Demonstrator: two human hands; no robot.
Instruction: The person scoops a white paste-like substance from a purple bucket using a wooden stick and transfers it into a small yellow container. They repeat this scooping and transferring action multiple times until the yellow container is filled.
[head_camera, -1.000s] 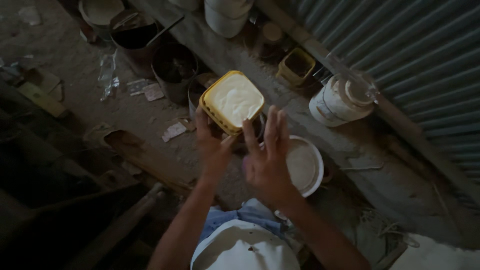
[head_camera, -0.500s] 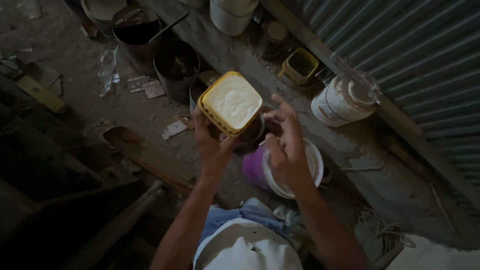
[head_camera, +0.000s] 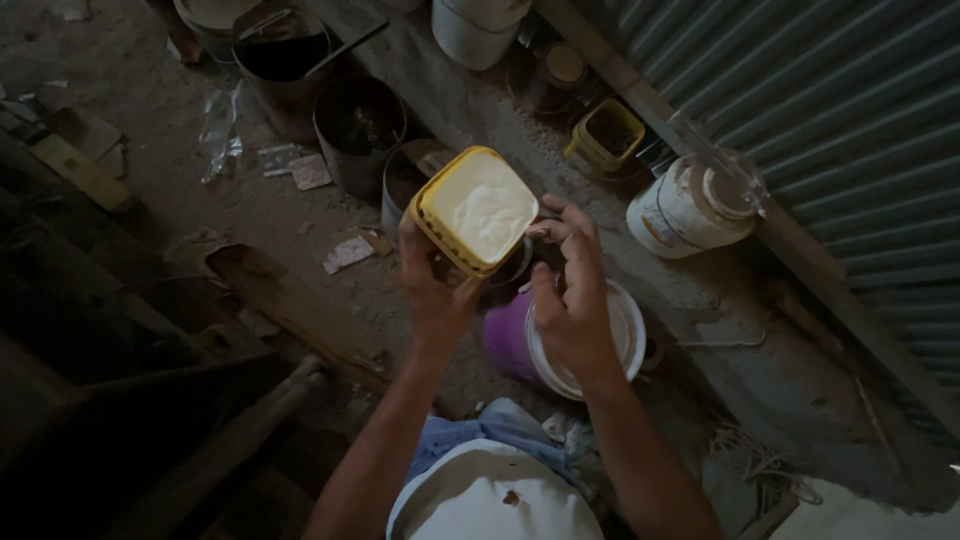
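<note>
A dusty dirt floor (head_camera: 150, 180) carries everything, with a concrete ledge (head_camera: 800, 370) running along a corrugated metal wall (head_camera: 850, 130). On the ledge stand a white jar (head_camera: 685, 210), a small yellow tub (head_camera: 603, 140) and a white bucket (head_camera: 475, 30). On the floor sit two dark cans (head_camera: 358, 125), a purple bucket with a white lid (head_camera: 570, 345), paper scraps (head_camera: 310, 170), a crumpled plastic wrapper (head_camera: 218, 125) and wooden planks (head_camera: 290, 310).

Bare forearms, perhaps blue trousers (head_camera: 500, 440)

Purple bucket (head_camera: 508, 340) half hidden behind right hand (head_camera: 572, 300) (lid too).
</note>
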